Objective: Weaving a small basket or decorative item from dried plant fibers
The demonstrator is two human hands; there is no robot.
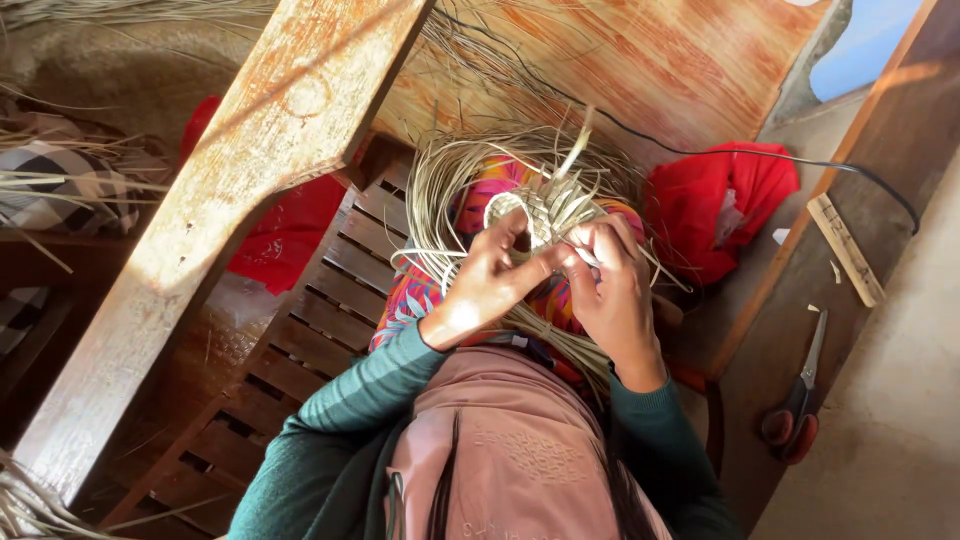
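Presently: left hand [490, 285] closed on pale straw strips at the near edge of a small woven straw piece [545, 212], thumb and fingers pinched together. Right hand [612, 290] likewise clenched on strips at the piece's right edge, fingertips [585, 240] touching those of the left. Woven piece held above the lap, over a bright patterned cloth [420, 295]; flat plaited centre, one curved loop on its left side, one strip sticking up from the top. Loose straw strands [440, 190] fanned out around the piece, trailing down past both wrists. Both forearms in dark green sleeves [340, 410]. Slatted wooden bench [300, 330] underneath, to the left. Broad wooden beam [230, 190] crossing diagonally at upper left. Red cloth [715, 205] bundled just right of the hands. Red-handled scissors [800, 400] lying well apart at lower right, blades shut. Black cable [770, 155] running across above the red cloth.
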